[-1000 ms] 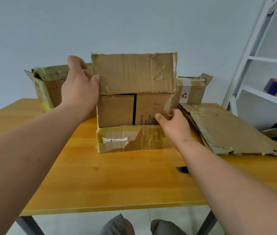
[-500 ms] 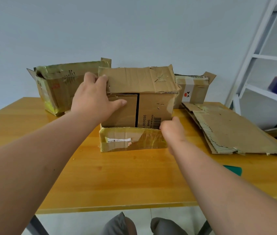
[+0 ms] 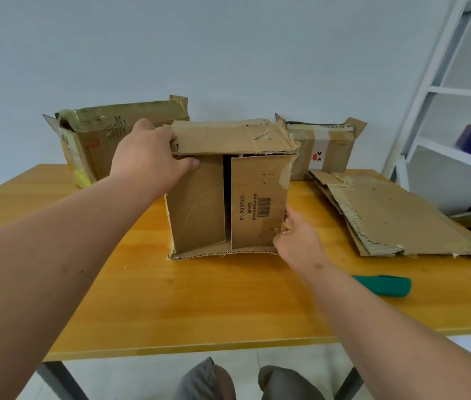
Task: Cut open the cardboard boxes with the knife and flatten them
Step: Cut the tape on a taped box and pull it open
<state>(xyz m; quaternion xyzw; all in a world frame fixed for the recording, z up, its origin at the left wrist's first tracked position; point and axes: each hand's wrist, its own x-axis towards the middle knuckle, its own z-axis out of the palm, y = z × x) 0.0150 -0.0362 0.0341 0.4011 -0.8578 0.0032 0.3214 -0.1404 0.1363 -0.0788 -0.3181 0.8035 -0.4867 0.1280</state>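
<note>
A cardboard box [image 3: 230,194] stands near the middle of the wooden table [image 3: 199,307], its two end flaps facing the camera with a dark gap between them; the right flap carries a barcode and printed date. The left hand [image 3: 149,160] grips the box's upper left corner — fingers curled over the folded top flap, thumb pressed against the front of the left end flap. The right hand [image 3: 297,241] is at the box's lower right corner, fingers curled against the edge; it seems to pinch the cardboard there, though the fingertips are partly hidden behind the corner.

A knife [image 3: 384,285] with a green handle lies flat toward the table's right edge, near the front, just beside the right forearm and untouched by either hand; its blade end is hidden behind the arm.

At the back left corner of the table sits a larger taped box [image 3: 119,134], open-topped. Behind the held box, toward the back right, stands a smaller box [image 3: 325,148] with white tape — its flaps up. On the right side of the table lies a stack of flattened cardboard [image 3: 395,220], its ragged edges overlapping. A white shelf unit [image 3: 441,90] stands beyond the table's right edge.
</note>
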